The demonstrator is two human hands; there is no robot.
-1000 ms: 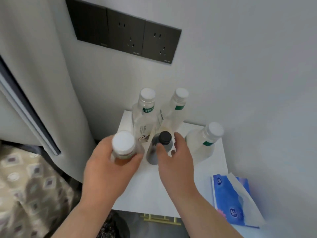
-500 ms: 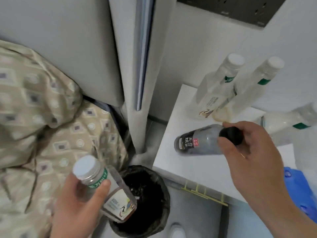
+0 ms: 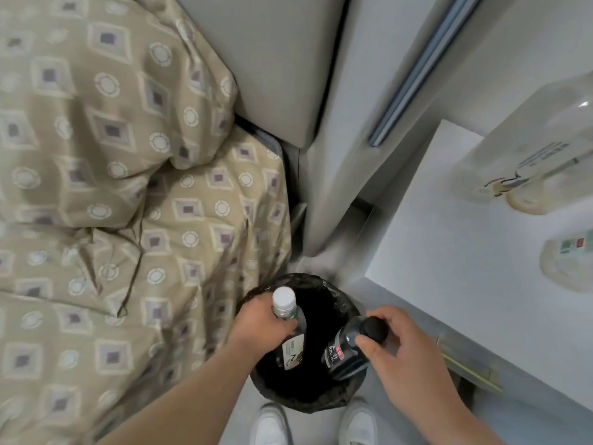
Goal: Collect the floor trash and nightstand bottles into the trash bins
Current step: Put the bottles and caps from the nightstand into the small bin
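Holding both over the bin (image 3: pixel 348 391): left hand (image 3: pixel 256 326) clamps clear bottle (image 3: pixel 290 335); right hand (image 3: pixel 401 343) clamps dark bottle (image 3: pixel 345 348) by its cap; likely light, slick plastic.

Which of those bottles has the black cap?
The dark bottle in the right hand, held over the bin. The left hand holds a white-capped clear bottle; the nightstand bottles' caps are out of view.
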